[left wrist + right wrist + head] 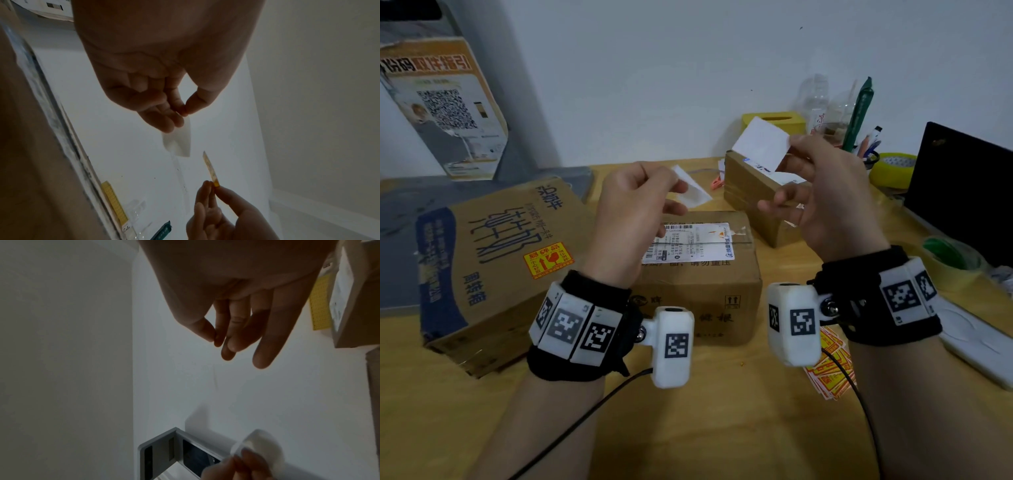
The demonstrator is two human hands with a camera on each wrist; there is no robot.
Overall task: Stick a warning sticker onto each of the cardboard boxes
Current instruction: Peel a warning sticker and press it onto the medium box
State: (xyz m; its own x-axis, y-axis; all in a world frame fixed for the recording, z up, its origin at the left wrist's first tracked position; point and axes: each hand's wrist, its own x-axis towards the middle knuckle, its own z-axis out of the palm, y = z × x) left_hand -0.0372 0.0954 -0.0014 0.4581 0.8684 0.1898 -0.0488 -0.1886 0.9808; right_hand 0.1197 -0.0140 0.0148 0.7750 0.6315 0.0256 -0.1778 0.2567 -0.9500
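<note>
My right hand (792,147) pinches a warning sticker (762,144) by one edge, its white back toward me, raised above the small cardboard box (748,195). In the left wrist view that sticker (209,168) shows edge-on with a yellow tint. My left hand (679,196) pinches the curled white backing paper (693,192), (180,141) a little apart from the sticker. Below both hands sits the middle box (702,284) with a shipping label. The large box (493,260) on the left carries a yellow warning sticker (548,258). A pile of spare stickers (832,371) lies under my right wrist.
On the wooden table (722,411) stand a yellow tape roll (893,168), a green-cored tape roll (950,258), a black screen (962,192) at right and a white flat device (983,346). A yellow tissue box (774,120), bottles and pens line the back wall.
</note>
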